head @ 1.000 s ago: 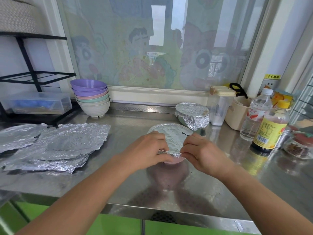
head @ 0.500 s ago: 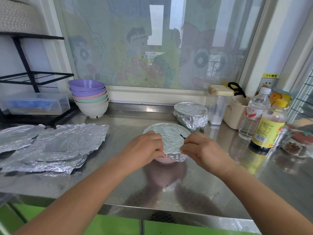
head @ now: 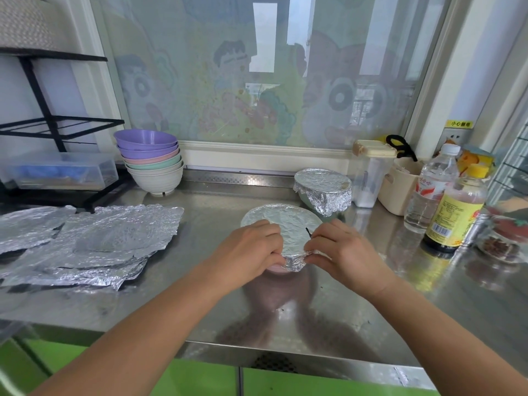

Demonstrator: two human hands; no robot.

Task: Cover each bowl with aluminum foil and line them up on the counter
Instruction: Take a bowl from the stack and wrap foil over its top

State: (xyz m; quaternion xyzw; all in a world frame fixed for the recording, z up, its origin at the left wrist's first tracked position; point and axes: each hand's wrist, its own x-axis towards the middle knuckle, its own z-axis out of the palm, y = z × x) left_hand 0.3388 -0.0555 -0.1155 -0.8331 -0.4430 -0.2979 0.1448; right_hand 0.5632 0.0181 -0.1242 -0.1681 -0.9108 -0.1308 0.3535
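Two hands at the near rim: my left hand point(head: 251, 252) and right hand point(head: 344, 252) both curl in, fingertips pinching the foil point(head: 288, 227) down against the edge of the pink bowl point(head: 275, 269), mid-counter point(head: 200, 315) right in front of me. Only a sliver of pink shows under the crimp. Just behind to the right sits a covered bowl point(head: 323, 190); spare foil sheets point(head: 94, 238) lie far left, stacked bowls point(head: 151, 164) by the window.
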